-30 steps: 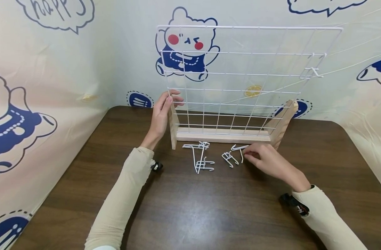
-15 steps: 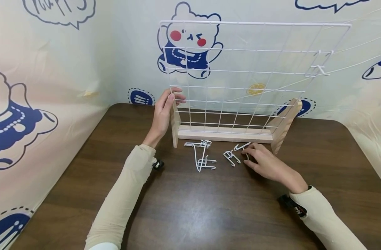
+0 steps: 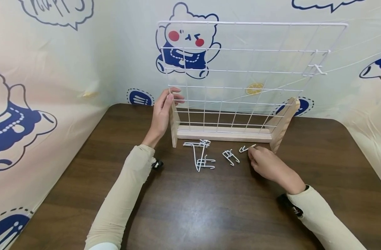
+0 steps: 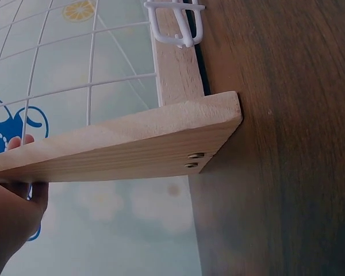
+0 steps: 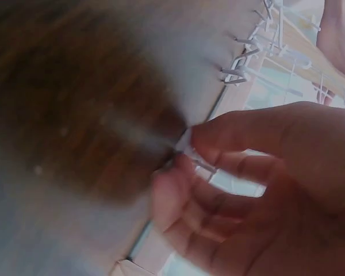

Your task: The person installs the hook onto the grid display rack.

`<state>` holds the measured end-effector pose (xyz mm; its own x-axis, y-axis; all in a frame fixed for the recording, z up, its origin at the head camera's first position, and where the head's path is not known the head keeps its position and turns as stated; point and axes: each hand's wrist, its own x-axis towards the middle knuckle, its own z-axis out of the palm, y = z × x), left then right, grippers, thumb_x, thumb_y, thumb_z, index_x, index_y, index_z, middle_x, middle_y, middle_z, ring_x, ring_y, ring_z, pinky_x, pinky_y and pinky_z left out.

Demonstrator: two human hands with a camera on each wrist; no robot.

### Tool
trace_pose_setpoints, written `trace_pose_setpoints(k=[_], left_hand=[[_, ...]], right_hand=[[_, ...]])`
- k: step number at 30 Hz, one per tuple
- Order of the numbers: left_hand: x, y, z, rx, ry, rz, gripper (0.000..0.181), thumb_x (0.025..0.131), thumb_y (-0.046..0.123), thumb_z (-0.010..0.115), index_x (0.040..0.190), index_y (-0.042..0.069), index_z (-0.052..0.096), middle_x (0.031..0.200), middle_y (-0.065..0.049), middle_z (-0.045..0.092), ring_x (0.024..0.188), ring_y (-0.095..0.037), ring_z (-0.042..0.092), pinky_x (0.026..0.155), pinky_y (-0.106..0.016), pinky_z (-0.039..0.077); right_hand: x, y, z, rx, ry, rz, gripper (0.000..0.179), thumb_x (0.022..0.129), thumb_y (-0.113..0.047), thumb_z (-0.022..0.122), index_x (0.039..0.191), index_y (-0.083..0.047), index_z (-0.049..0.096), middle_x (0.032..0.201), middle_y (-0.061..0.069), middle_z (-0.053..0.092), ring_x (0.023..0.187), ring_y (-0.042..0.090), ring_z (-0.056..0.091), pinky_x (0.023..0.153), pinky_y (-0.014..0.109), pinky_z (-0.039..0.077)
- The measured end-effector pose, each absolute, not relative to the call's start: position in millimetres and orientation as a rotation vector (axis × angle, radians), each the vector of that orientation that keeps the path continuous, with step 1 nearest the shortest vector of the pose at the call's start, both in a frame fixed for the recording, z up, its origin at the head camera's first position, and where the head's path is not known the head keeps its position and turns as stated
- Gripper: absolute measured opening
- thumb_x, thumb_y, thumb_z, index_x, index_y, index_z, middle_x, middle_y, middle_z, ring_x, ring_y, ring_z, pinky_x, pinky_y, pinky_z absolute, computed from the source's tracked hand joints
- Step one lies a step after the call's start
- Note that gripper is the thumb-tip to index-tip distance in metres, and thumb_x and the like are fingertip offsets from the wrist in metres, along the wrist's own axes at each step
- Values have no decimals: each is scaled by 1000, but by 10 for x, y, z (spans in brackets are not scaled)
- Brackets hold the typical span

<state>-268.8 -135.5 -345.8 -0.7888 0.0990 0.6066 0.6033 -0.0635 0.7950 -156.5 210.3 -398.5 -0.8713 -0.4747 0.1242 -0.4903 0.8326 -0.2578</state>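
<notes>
Left hand (image 3: 161,111): you grasped the upper end of the pale wooden left panel (image 3: 173,131).
White wire grid (image 3: 240,71): stood between the two panels.
Cluster of white wire hooks (image 3: 203,162): lay before the grid on the dark brown table (image 3: 190,208).
White two-pronged hook (image 3: 230,157): lay just right of that cluster.
Slim white hook (image 3: 246,149): sat near the pale wooden right panel (image 3: 283,123), partly hidden by your fingers.
Right hand (image 3: 267,165): you pinched the slim white hook.
Hung white hook (image 3: 316,67): was on the grid's upper right.

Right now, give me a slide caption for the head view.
Left hand holds the rack at its left end; right hand pinches a white hook near other hooks on the table.
</notes>
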Motion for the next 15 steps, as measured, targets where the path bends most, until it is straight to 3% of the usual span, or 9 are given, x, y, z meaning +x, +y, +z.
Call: trace_pose_setpoints(k=[7,15], left_hand=[[-2574,-1349,-3367,-717,-1876,-1902,32,107,9,35,125,-10,54,109,-35,61,103,-51,60,97,-52,48],[-2530,-1322,-3309,-737,-1878,-1897,32,107,7,34,123,-13,52,108,-40,58,100,-43,63,98,-62,44]], right_hand=[[-1519,2091,-3943,601,-3051,311,19,78,7,61,92,4,49,73,16,55,70,36,60,60,50,50],[-1538,2134,-3928,463,-3119,315,15,86,-3,60,86,1,46,74,18,57,70,40,63,57,55,50]])
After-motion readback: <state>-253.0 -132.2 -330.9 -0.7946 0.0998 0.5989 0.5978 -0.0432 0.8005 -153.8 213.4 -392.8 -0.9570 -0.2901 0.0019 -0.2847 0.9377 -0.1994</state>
